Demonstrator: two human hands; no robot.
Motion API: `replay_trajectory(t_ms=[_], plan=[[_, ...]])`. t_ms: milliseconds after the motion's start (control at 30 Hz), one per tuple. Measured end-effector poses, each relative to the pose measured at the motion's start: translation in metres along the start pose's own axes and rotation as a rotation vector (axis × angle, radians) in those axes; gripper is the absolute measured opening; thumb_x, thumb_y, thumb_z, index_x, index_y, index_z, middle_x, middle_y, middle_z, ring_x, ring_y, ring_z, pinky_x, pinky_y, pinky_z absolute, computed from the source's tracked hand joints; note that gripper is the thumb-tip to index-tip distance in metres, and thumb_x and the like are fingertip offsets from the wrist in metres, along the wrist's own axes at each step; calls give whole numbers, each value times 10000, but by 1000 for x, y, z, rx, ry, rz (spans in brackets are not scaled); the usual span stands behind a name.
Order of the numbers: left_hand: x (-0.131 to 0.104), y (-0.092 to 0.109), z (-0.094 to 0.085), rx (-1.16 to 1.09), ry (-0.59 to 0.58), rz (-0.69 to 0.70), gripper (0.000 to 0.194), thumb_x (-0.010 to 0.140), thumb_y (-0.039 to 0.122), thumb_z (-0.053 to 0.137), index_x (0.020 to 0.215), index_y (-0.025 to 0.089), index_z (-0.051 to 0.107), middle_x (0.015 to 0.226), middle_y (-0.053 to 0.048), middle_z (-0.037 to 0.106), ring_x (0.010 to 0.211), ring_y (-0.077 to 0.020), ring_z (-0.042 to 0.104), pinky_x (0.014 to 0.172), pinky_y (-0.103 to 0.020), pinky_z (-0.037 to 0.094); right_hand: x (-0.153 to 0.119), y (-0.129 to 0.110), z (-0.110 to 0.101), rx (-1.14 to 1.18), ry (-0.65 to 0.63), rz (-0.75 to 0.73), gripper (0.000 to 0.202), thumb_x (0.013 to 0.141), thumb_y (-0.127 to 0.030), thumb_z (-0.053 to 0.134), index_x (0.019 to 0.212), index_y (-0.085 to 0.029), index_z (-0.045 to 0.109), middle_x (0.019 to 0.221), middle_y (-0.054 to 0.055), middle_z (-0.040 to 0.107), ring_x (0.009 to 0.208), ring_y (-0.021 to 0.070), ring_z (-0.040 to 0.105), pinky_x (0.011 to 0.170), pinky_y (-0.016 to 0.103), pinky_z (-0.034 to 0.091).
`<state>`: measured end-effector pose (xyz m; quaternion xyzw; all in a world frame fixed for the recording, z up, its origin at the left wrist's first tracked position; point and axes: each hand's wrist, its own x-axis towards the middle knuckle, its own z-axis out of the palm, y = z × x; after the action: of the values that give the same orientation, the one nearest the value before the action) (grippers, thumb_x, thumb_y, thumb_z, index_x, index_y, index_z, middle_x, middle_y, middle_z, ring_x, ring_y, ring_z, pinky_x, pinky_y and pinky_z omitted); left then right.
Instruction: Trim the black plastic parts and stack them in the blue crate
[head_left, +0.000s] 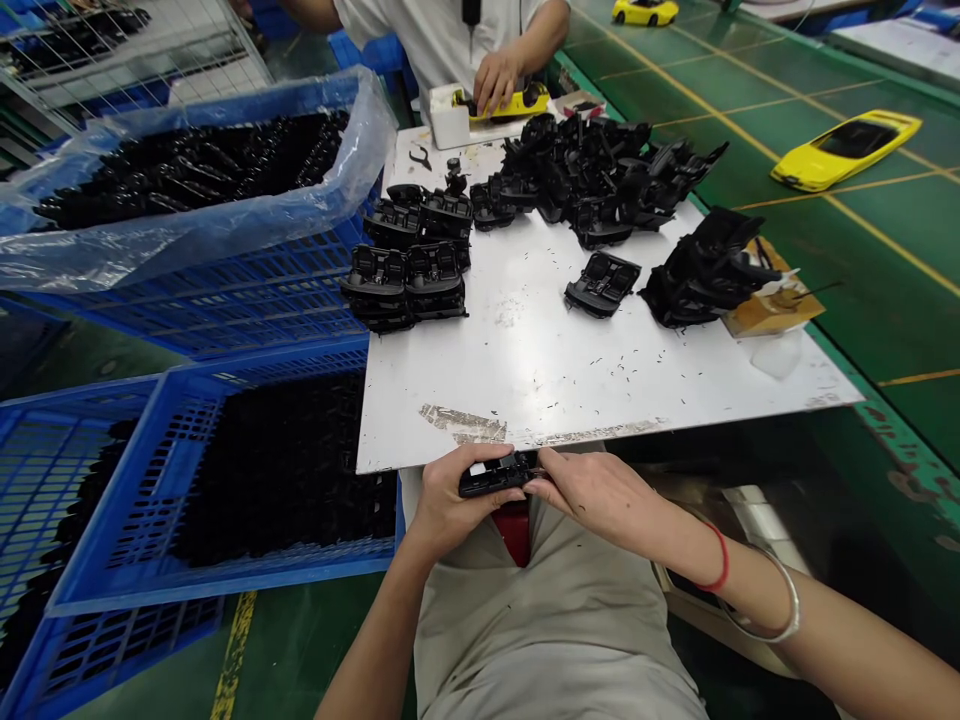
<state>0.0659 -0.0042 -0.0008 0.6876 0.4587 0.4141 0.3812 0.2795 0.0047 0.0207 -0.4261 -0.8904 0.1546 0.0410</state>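
Left hand [444, 492]: pinching black part [480, 482]
Right hand [596, 490]: pinching something thin [537, 473] at its end
Neat stacks [409, 275]: seemingly done
Loose heap [600, 170]: seemingly remaining

there are one held black part [491, 478], two yellow cars [806, 172] on the green surface [757, 95], one bangle [795, 602], one red wristband [724, 562].

The left hand [442, 495] has a black plastic part [486, 480] in its grip, just off the near edge of the white counter [517, 375]. The right hand [600, 495] is at the part's right end; what its fingertips pinch is too small to tell. On the counter stand stacked black parts [409, 275] at left and a jumbled heap [592, 170] behind. Across it, a co-worker's hand [499, 82] touches a yellow toy car [519, 103].
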Motion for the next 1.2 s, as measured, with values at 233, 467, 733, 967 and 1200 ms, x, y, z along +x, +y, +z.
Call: replay_trajectory(t_ms=[233,467,733,967,1200], plan=[[0,0,-1,-24,-17,-2,375,724,322,832,1049,188,706,1021,-84,775,918,-231,743,839,-327,610,1,-3,-1,-30,-34,13,384,1046,-434,248,874,-172,471,564,-4,544,425,122,439,417,245,147],[0,-1,-2,-32,-12,13,372,712,311,840,1038,183,712,1011,-86,779,906,-230,748,839,-333,616,-1,-2,3,-28,-13,32,409,1041,-467,245,860,-180,473,531,-29,479,403,114,393,412,246,133],[1,-3,-2,-27,-6,41,370,710,298,841,1039,191,710,1004,-83,782,892,-227,752,824,-332,620,-1,-2,2,-36,-46,51,459,1041,-488,220,856,-172,498,537,-20,507,394,113,396,420,269,124],[1,-4,-1,-14,-6,49,362,725,317,829,1042,194,705,1010,-85,780,909,-227,750,823,-331,619,2,-1,4,-64,-47,40,440,1041,-471,237,857,-170,499,529,-6,521,404,113,408,421,252,124],[2,-3,-2,-4,-15,65,353,734,323,822,1043,192,711,998,-93,780,899,-232,750,808,-338,622,3,2,5,-54,-53,-24,445,1045,-442,182,869,-166,484,533,-13,490,403,111,358,409,241,130]])
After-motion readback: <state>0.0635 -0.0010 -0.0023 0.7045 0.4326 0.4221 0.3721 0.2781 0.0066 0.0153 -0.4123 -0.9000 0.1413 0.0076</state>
